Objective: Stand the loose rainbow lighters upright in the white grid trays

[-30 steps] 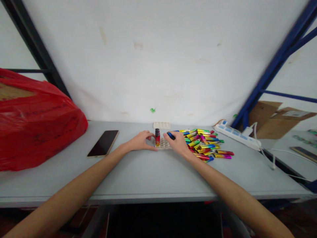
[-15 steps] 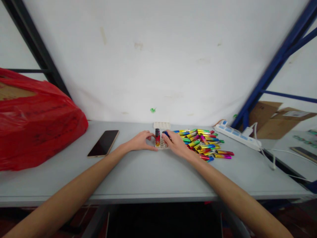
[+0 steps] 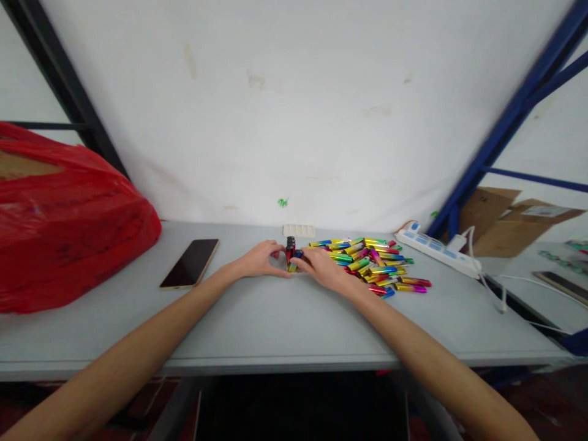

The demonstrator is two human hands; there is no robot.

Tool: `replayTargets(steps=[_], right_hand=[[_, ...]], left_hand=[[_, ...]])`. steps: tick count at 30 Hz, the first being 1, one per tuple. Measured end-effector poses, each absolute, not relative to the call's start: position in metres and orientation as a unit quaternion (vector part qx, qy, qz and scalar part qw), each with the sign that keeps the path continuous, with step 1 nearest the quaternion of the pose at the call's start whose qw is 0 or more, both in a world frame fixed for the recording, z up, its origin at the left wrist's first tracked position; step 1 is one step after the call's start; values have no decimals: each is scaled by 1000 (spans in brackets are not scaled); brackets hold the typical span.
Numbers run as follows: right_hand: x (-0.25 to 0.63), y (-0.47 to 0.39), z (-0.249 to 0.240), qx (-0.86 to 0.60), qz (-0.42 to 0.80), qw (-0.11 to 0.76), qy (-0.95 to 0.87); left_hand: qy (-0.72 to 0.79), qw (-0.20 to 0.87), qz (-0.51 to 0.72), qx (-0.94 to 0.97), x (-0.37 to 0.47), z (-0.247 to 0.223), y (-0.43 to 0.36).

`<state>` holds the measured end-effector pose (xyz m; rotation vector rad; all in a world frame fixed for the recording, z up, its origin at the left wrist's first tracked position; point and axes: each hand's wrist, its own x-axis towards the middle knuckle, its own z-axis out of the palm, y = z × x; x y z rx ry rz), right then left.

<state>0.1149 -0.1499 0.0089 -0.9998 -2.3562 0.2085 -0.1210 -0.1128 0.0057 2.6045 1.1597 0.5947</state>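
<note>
Shiny lighters with black tops (image 3: pixel 290 247) stand upright in a row at the left end of a small pale tray (image 3: pixel 299 274), which the hands mostly cover. My left hand (image 3: pixel 261 260) is curved round the tray's left end, thumb along the front and fingers behind. Between the thumb and fingers of my right hand (image 3: pixel 322 267) is a lighter with a yellow body and dark top (image 3: pixel 293 267), upright beside the standing row. Loose metallic lighters (image 3: pixel 377 269) in several colours lie in a pile right of my right hand.
Another pale tray (image 3: pixel 298 231) lies against the wall. A phone (image 3: pixel 190 263) rests left of my hands, near a big red plastic bag (image 3: pixel 78 226). At the right are a white power strip (image 3: pixel 438 250) with cables and a cardboard box (image 3: pixel 519 226) beyond the blue frame.
My right hand has moved slightly left and down with its lighter, which now stands against the row. Several loose lighters at the pile's left edge have come into view. My left hand stays put.
</note>
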Motion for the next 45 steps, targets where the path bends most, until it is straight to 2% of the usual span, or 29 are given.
replayTargets(steps=[6, 13, 19, 22, 25, 30, 35, 41, 45], right_hand=[[109, -152, 15, -370, -36, 235, -898], [168, -138, 32, -418, -25, 234, -877], [222, -120, 27, -470, 6, 132, -873], [226, -118, 27, -456, 31, 121, -881], [222, -122, 32, -466, 36, 164, -869], [209, -127, 37, -462, 61, 290, -836], [191, -125, 28, -444, 180, 394, -784], [167, -134, 24, -429, 310, 455, -716], [156, -143, 25, -365, 422, 438, -705]], left_hand=[[389, 115, 199, 892, -121, 7, -114], [390, 123, 189, 893, -121, 7, -113], [389, 118, 192, 893, -121, 9, -114], [383, 119, 190, 896, -122, 11, -115], [374, 115, 175, 904, -124, 16, -116], [351, 122, 145, 917, -129, 21, -116], [352, 123, 156, 915, -126, 18, -118], [378, 124, 175, 901, -121, 13, -121], [363, 132, 178, 905, -119, 14, -123]])
